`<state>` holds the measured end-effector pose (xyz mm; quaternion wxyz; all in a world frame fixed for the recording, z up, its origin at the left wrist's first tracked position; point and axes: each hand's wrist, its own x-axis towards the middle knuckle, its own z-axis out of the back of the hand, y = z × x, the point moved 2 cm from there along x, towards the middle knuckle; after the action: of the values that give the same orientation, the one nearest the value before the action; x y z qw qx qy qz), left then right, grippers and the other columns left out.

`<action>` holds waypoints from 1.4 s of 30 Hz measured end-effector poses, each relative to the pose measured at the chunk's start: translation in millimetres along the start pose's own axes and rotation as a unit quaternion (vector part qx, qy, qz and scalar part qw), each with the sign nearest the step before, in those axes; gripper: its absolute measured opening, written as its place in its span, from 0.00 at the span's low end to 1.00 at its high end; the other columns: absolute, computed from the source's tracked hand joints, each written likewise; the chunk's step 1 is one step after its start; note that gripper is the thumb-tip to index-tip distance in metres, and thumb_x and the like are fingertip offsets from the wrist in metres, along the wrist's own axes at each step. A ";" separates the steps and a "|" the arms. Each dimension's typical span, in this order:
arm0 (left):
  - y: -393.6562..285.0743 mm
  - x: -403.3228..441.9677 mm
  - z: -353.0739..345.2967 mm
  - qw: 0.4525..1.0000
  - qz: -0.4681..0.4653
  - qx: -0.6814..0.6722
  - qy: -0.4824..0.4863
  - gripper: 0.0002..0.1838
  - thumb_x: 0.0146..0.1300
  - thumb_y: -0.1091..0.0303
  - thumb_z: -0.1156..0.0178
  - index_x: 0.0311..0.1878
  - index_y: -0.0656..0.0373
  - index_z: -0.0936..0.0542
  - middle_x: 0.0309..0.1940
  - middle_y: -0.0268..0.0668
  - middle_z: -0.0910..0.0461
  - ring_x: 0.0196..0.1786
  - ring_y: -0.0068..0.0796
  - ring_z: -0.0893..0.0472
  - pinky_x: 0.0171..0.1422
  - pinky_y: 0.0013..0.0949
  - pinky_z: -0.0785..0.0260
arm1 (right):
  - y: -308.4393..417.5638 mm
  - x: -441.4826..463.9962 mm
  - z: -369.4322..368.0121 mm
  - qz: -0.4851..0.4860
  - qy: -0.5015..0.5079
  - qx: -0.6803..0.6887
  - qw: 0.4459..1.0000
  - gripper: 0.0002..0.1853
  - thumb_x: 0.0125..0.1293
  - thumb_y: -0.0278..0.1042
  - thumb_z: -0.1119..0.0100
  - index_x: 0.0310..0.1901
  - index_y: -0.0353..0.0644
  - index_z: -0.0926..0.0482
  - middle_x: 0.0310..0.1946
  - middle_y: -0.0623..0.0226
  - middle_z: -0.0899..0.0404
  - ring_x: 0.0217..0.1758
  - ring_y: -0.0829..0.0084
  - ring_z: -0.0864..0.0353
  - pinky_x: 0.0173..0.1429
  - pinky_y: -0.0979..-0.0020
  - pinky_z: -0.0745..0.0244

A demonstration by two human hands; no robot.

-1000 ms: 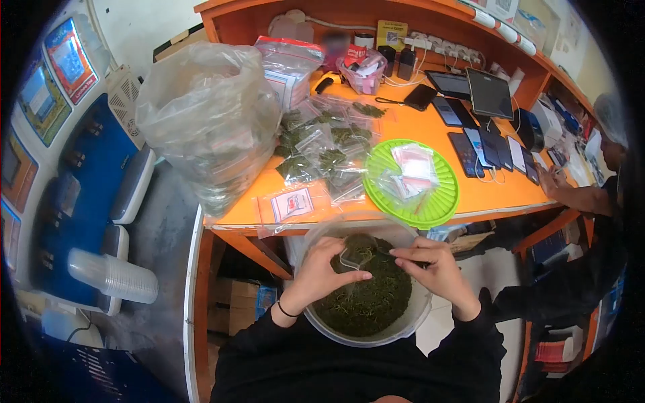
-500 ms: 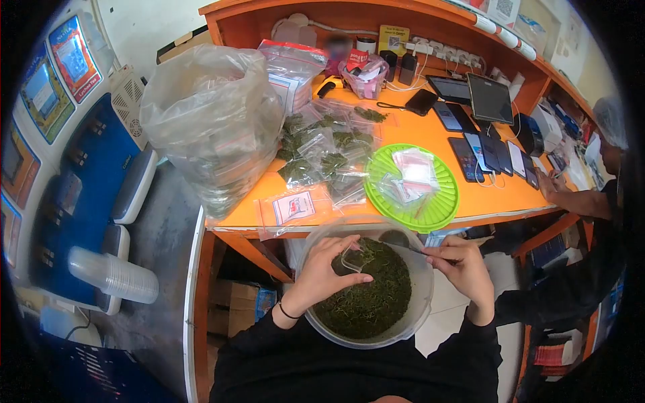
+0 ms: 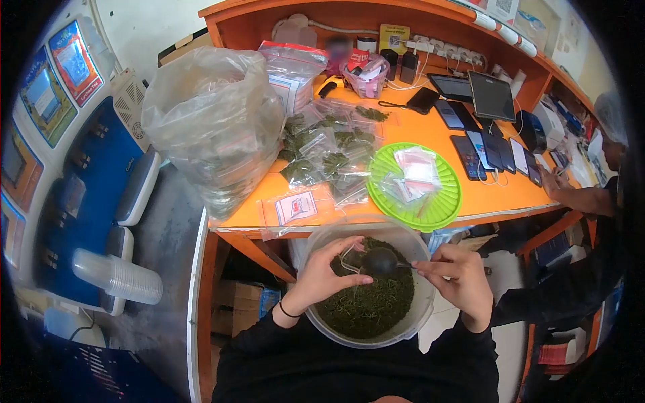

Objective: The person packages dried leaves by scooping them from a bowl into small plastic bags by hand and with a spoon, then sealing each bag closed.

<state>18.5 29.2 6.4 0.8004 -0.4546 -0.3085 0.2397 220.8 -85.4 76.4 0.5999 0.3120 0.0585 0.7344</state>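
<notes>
A round translucent tub (image 3: pixel 422 305) holds a mass of dark green leafy bits (image 3: pixel 363 310). Over its left side, my left hand (image 3: pixel 330 272) grips a small clear plastic bag (image 3: pixel 351 258), its mouth spread between thumb and fingers. My right hand (image 3: pixel 458 277) pinches the thin handle of a dark round spoon (image 3: pixel 381 260). The spoon's bowl is over the leafy bits, close to the bag's mouth; what it holds, if anything, cannot be made out. Filled clear bags (image 3: pixel 329 144) lie in a heap on the orange desk (image 3: pixel 403 124).
Beside the heap stand a large plastic sack (image 3: pixel 211 127) and a green round lid (image 3: pixel 383 201) bearing small bags. Phones (image 3: pixel 497 151) and a tablet (image 3: pixel 492 96) lie farther right. Stacked clear cups (image 3: pixel 117 277) are at left. Another person's arm (image 3: pixel 588 201) reaches the desk at right.
The spoon has moved left from the tub's far right side to beside the small bag, its bowl now turned differently. My left hand holds the bag in nearly the same place.
</notes>
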 end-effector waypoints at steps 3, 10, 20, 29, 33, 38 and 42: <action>-4.4 1.4 -2.3 1.000 -0.011 0.005 0.012 0.36 0.41 0.61 0.27 0.56 0.60 0.29 0.47 0.39 0.25 0.50 0.32 0.25 0.56 0.32 0.35 | 5.8 7.5 -5.2 0.015 0.007 -0.018 1.000 0.12 0.45 0.23 0.35 0.34 0.46 0.16 0.19 0.68 0.31 0.21 0.71 0.29 0.24 0.72 0.35; -0.1 0.9 0.0 0.999 -0.022 0.013 -0.029 0.37 0.40 0.61 0.27 0.55 0.60 0.30 0.44 0.40 0.25 0.49 0.33 0.24 0.55 0.32 0.34 | -11.5 -2.0 11.3 -0.045 -0.051 0.045 0.997 0.12 0.45 0.24 0.36 0.36 0.45 0.17 0.19 0.67 0.31 0.20 0.70 0.29 0.25 0.71 0.35; -11.2 -0.2 -3.4 0.986 -0.068 0.142 -0.055 0.38 0.40 0.57 0.27 0.56 0.57 0.31 0.40 0.36 0.26 0.47 0.34 0.26 0.54 0.35 0.38 | 22.5 20.8 -50.1 -0.005 0.042 0.240 0.970 0.14 0.54 0.29 0.39 0.44 0.39 0.24 0.30 0.60 0.24 0.29 0.65 0.23 0.33 0.71 0.30; 7.7 -3.6 -4.8 0.931 0.156 -0.321 0.071 0.30 0.54 0.81 0.39 0.61 0.62 0.36 0.40 0.41 0.20 0.46 0.24 0.22 0.52 0.26 0.30 | -13.4 25.2 -68.0 -0.154 0.076 0.374 0.911 0.05 0.64 0.25 0.49 0.38 0.34 0.25 0.31 0.68 0.23 0.33 0.80 0.25 0.37 0.79 0.30; 13.1 -3.5 -5.2 0.940 0.141 -0.305 0.059 0.30 0.55 0.77 0.38 0.62 0.62 0.37 0.38 0.39 0.20 0.44 0.22 0.22 0.50 0.25 0.31 | -6.4 29.2 -68.2 -0.108 0.028 0.372 0.922 0.07 0.59 0.26 0.43 0.40 0.35 0.24 0.35 0.68 0.24 0.35 0.79 0.27 0.41 0.78 0.32; 13.9 -3.4 -7.6 0.963 0.128 -0.222 0.078 0.28 0.56 0.77 0.39 0.60 0.60 0.35 0.37 0.38 0.19 0.43 0.22 0.22 0.50 0.24 0.31 | -14.9 25.9 -77.7 -0.063 0.008 0.331 0.942 0.11 0.57 0.28 0.39 0.41 0.37 0.24 0.37 0.67 0.26 0.38 0.77 0.27 0.40 0.77 0.33; 13.9 -3.8 -8.7 0.965 0.132 -0.219 0.055 0.26 0.57 0.78 0.41 0.59 0.61 0.34 0.38 0.37 0.20 0.44 0.22 0.21 0.51 0.24 0.31 | -25.0 21.7 -79.3 -0.107 -0.049 0.362 0.925 0.10 0.55 0.28 0.37 0.38 0.36 0.23 0.37 0.67 0.26 0.40 0.76 0.28 0.41 0.76 0.32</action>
<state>20.6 28.2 -10.2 0.6585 -0.6680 -0.2459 0.2444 198.2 -35.8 10.0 0.5230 0.5351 0.3240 0.5789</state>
